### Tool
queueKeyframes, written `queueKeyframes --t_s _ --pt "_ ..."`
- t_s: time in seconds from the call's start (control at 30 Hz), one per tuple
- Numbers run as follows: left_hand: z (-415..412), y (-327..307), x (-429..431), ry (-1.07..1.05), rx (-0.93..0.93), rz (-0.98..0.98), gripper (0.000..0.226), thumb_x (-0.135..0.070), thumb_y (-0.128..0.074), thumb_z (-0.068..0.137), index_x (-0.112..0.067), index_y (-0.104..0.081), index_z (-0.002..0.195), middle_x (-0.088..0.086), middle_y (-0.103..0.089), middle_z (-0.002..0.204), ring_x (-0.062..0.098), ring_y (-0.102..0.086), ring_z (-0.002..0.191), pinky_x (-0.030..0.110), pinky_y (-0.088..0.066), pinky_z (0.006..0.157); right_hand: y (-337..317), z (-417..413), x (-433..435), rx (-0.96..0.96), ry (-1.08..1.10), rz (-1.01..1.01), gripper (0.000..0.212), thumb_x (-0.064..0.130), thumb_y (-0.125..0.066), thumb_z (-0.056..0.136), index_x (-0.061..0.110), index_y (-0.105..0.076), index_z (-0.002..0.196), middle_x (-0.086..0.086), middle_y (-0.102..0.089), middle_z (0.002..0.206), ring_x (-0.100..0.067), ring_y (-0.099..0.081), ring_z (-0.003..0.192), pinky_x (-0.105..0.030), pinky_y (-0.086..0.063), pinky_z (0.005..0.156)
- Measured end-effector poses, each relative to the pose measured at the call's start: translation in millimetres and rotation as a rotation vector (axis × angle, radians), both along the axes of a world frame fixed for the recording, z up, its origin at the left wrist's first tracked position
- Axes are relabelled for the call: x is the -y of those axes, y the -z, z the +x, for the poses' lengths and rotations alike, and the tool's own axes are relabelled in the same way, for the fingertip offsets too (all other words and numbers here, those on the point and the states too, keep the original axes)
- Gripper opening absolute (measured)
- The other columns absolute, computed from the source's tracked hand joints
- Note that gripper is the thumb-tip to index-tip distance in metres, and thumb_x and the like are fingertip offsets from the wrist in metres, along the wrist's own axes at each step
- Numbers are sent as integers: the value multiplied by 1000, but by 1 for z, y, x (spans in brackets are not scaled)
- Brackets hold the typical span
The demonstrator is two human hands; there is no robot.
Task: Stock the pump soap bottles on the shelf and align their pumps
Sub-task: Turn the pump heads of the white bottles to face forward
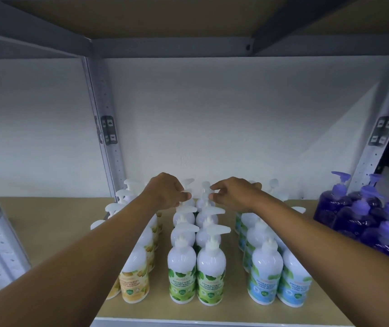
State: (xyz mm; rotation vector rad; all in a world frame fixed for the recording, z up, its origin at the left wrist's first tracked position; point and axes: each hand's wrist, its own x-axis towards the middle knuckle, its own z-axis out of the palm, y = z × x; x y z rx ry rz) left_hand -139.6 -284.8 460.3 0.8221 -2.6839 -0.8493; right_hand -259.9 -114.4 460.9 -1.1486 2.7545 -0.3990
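We see a tan, matte board shelf (54, 232) on grey perforated metal posts (105, 128), against a rough white wall (212, 114). On it stand glossy white, round-shouldered bottles with white pumps, in three double rows: yellow-label bottles (134, 279) on the left, green-label bottles (181, 267) in the middle and blue-label bottles (265, 274) on the right. We count two columns of green, at least four deep. Clear purple bottles (358, 218), about six, crowd the far right and are cut off by the frame.

Both hands reach to the back of the green rows. The left hand (167, 192) curls its fingers and thumb onto the left back pump (188, 185), though the knuckles hide most of the grip. The right hand (233, 195) pinches the right back pump (205, 186) between forefinger and thumb, its other fingers tucked.

The forearms cover much of the yellow and blue rows, so we cannot count them.
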Motion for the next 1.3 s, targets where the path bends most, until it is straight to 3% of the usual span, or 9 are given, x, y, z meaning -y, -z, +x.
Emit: queueKeyframes --t_s 0.23,0.37,0.5,0.67,0.83,0.93,1.07,1.23,1.3 --pt "1 -4 1 57 40 107 22 -27 -70 92 -18 -70 113 9 -78 95 22 -74 92 37 -56 96 1 0 5 -36 13 -17 42 60 -49 95 26 -59 117 6 -69 115 -21 -58 110 -47 -30 103" --pt "2 -4 5 75 49 193 24 -20 -68 94 -19 -71 118 11 -76 101 17 -69 79 33 -57 94 2 3 6 -60 29 -31 48 60 -50 94 17 -65 108 -2 -72 109 -23 -61 103 -45 -31 97" --pt "2 -4 4 85 48 210 23 -19 -67 95 -20 -70 118 12 -76 103 17 -69 79 31 -57 92 3 3 7 -74 28 -10 40 61 -49 94 23 -59 90 2 -62 90 -24 -62 102 -43 -30 90" --pt "3 -6 4 90 51 207 24 -20 -68 95 -19 -70 119 11 -76 103 20 -72 87 33 -57 95 3 2 7 -79 12 -2 39 61 -49 94 24 -57 86 3 -58 86 -24 -62 100 -43 -29 89" --pt "0 -8 10 16 -24 283 36 -33 -79 86 -16 -64 114 11 -73 103 23 -74 92 36 -59 93 -1 -6 10 14 48 -105 53 69 -45 92 20 -56 73 2 -49 67 -22 -56 77 -43 -33 88" --pt "-9 -5 18 -79 -125 186 49 -48 -80 80 -20 -63 115 7 -69 111 25 -70 96 41 -57 95 -2 -10 12 18 66 -193 57 67 -48 92 14 -65 84 -2 -64 80 -24 -62 89 -40 -29 82" --pt "-21 -3 19 -93 -137 173 53 -51 -82 76 -22 -64 116 3 -66 118 25 -67 102 41 -56 95 -2 -14 19 113 79 -240 56 62 -55 91 11 -70 111 -7 -71 114 -24 -62 106 -38 -32 90" --pt "-39 2 23 -66 -102 136 45 -43 -83 78 -22 -67 114 3 -68 117 24 -68 103 41 -55 97 -1 -25 29 233 34 -298 62 56 -67 86 0 -67 114 -17 -67 119 -30 -63 109 -48 -42 105" --pt "-43 4 24 -57 -102 129 39 -40 -82 80 -21 -69 111 2 -69 111 23 -69 97 37 -56 94 0 -28 31 268 26 -312 63 51 -71 85 -4 -65 116 -18 -68 106 -32 -64 105 -42 -43 104"
